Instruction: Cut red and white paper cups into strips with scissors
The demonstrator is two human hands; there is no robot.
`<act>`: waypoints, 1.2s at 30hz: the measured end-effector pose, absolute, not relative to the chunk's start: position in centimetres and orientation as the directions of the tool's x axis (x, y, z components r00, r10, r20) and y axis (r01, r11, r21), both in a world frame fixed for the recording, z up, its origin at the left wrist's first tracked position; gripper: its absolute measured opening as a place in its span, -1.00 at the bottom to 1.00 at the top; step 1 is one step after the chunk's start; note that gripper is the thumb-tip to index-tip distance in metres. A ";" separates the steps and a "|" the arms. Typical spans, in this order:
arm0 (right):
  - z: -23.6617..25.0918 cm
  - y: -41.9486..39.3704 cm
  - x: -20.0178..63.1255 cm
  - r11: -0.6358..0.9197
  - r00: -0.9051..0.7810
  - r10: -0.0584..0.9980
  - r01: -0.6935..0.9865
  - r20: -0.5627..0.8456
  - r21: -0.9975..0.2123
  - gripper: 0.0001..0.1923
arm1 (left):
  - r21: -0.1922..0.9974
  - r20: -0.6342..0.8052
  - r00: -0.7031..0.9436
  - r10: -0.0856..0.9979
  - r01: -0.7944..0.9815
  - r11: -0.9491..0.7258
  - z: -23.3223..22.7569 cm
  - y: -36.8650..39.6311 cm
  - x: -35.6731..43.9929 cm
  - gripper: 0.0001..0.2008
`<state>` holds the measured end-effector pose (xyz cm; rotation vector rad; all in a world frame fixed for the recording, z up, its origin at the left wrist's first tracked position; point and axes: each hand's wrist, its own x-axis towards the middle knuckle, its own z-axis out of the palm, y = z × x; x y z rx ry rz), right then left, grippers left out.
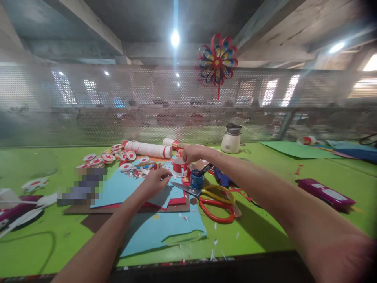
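My left hand [154,181] is low over a stack of light blue paper [112,188], its fingers loosely bent with a gap by the thumb and nothing visible in them. Farther forward, my right hand [192,153] reaches down among small red items, fingertips pressed together; what they hold is hidden. Just below it stands an upturned red and white paper cup [177,168]. Between my arms are a small blue pot [196,181] with a dark-handled tool in it and large scissors [218,204] with yellow and red handles. Paper scraps [143,172] lie beyond my left hand.
Behind are a long stack of white paper cups [149,149], red-dotted white discs [96,161] and a cream jug [231,140]. To the right lie a purple case [326,195] and green paper [297,150]. A looped paper flower [217,63] hangs before the mesh screen [165,90].
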<state>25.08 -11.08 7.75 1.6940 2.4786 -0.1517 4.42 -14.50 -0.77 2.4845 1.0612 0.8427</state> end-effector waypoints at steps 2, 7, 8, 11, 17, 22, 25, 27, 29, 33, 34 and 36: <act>8.1 -11.6 24.7 0.368 -0.358 0.915 0.929 -0.189 0.023 -0.69 | 0.493 0.426 0.551 0.718 0.524 -0.695 -0.8 -14.4 4.4 -0.78; 9.2 -12.5 24.2 0.400 -0.386 0.897 0.916 -0.215 0.025 -0.69 | 0.491 0.562 0.482 0.672 0.460 -0.740 -1.3 -13.9 4.6 -0.79; 9.4 -12.6 24.2 0.408 -0.394 0.892 0.913 -0.223 0.017 -0.69 | 0.500 0.578 0.463 0.672 0.449 -0.740 -1.3 -14.0 4.7 -0.77; 10.1 -12.7 24.0 0.431 -0.421 0.873 0.902 -0.247 -0.015 -0.70 | 0.540 0.599 0.421 0.681 0.416 -0.732 -1.0 -14.4 5.2 -0.73; 11.2 -14.4 23.6 0.440 -0.457 0.854 0.890 -0.250 -0.123 -0.70 | 0.738 0.533 0.341 0.774 0.261 -0.623 0.0 -15.0 5.6 -0.74; 11.2 -16.0 23.2 0.459 -0.495 0.838 0.867 -0.231 -0.192 -0.72 | 0.788 0.528 0.283 0.801 0.189 -0.586 0.4 -14.9 5.5 -0.78; 10.8 -16.2 23.1 0.481 -0.518 0.831 0.852 -0.201 -0.206 -0.73 | 0.879 0.425 0.336 0.840 0.068 -0.472 0.5 -15.2 5.4 -0.76; 10.5 -16.1 23.0 0.496 -0.529 0.831 0.845 -0.175 -0.197 -0.74 | 0.939 0.326 0.396 0.859 -0.029 -0.343 0.5 -15.5 5.4 -0.75; 10.1 -16.1 22.9 0.508 -0.532 0.837 0.842 -0.126 -0.179 -0.75 | 0.961 0.272 0.445 0.853 -0.084 -0.262 0.6 -15.8 5.3 -0.77; 9.5 -17.6 22.3 0.488 -0.472 0.872 0.863 0.133 -0.134 -0.76 | 0.965 0.263 0.425 0.866 -0.120 -0.234 0.8 -16.0 4.9 -0.82; 9.3 -18.5 22.3 0.470 -0.436 0.872 0.874 0.223 -0.128 -0.75 | 0.965 0.261 0.404 0.877 -0.129 -0.228 0.8 -15.9 4.9 -0.81; 8.7 -20.6 22.7 0.437 -0.370 0.855 0.891 0.364 -0.122 -0.74 | 0.967 0.250 0.373 0.894 -0.148 -0.209 0.8 -15.8 4.7 -0.81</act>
